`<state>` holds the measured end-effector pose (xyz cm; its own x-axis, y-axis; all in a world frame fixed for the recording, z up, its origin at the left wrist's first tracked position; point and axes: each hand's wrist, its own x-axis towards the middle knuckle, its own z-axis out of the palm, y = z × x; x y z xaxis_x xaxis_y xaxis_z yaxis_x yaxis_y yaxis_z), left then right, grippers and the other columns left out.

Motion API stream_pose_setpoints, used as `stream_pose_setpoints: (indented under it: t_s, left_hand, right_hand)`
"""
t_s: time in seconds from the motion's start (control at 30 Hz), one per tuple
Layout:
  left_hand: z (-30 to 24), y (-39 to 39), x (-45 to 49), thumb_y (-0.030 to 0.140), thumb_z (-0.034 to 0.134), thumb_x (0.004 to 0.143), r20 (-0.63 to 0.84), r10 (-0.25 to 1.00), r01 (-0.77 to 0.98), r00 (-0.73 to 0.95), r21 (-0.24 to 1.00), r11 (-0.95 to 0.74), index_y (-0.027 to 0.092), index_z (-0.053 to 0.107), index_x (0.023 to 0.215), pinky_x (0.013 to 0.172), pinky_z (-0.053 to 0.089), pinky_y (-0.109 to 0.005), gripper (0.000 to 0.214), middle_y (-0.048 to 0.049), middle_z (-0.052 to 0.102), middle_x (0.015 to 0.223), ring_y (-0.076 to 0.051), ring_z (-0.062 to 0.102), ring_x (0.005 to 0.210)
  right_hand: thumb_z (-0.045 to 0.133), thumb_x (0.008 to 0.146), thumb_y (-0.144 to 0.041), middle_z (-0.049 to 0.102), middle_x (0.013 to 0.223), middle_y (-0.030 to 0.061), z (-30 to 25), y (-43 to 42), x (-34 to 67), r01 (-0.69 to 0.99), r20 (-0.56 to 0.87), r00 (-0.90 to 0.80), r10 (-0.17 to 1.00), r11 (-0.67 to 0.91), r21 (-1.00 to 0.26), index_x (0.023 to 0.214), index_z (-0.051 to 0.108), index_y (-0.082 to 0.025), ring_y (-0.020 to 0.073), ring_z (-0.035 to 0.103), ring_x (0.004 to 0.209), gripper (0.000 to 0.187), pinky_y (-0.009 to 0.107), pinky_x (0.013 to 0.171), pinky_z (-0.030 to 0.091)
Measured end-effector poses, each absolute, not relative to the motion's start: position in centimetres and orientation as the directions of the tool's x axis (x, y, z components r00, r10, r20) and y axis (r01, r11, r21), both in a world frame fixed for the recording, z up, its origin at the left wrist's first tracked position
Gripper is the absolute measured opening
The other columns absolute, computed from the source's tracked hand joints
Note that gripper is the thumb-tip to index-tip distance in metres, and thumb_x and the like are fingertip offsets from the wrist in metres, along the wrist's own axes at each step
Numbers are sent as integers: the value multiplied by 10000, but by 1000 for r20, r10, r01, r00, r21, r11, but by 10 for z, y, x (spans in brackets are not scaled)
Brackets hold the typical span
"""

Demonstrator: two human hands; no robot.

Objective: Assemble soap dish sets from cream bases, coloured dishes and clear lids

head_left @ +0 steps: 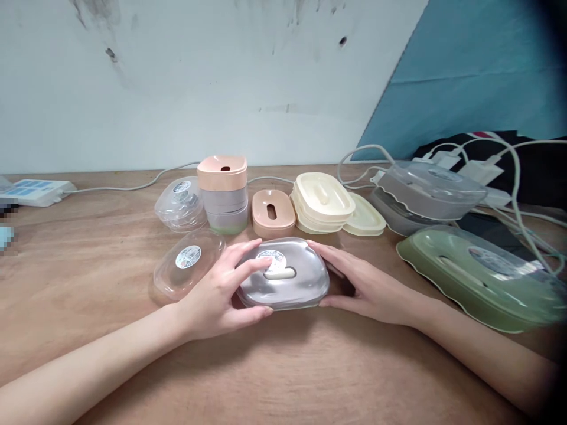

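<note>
Between my two hands, at the middle of the table, is a grey-lilac soap dish [305,283] under a clear lid. A round printed label [273,260] sits on the lid, and a pale slot shows through. My left hand [217,289] grips the left side, one finger lying over the label and the thumb at the near edge. The right-hand end is held by my right hand [363,283], with fingertips at the far corner and thumb at the near corner. A loose clear lid [170,277] with a label lies just left, partly behind my left hand.
Behind stand stacked clear lids [170,203], a stack of grey-lilac trays [228,200] topped by a peach one, a peach tray [283,221] and cream trays [305,215]. Lidded green dishes [465,295] and grey ones [443,203] are at right, near white cables [516,177] and plugs.
</note>
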<state>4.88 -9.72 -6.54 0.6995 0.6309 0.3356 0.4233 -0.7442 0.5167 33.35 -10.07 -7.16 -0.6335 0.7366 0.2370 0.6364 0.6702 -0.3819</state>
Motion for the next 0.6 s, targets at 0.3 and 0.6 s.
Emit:
stream_pose_setpoints:
  t_s: [0.3, 0.6]
  left_hand:
    - [-52, -91, 55, 282, 700, 735, 282, 671, 419, 686, 601, -681, 210, 522, 1186, 1017, 364, -466, 490, -138, 403, 1378, -292, 334, 1305]
    - [-48, -94, 60, 307, 687, 746, 274, 688, 474, 672, 555, -684, 202, 521, 1179, 1009, 354, -496, 475, -148, 416, 1362, -300, 325, 1295]
  right_hand:
    - [698, 746, -374, 447, 1418, 62, -74, -97, 334, 562, 252, -571, 782, 595, -575, 1404, 250, -323, 240, 506, 1224, 798, 373, 984, 464]
    - [707, 721, -406, 472, 1393, 85, -76, -98, 334, 563, 215, -533, 818, 533, -632, 1418, 261, -295, 274, 513, 1214, 836, 403, 972, 473]
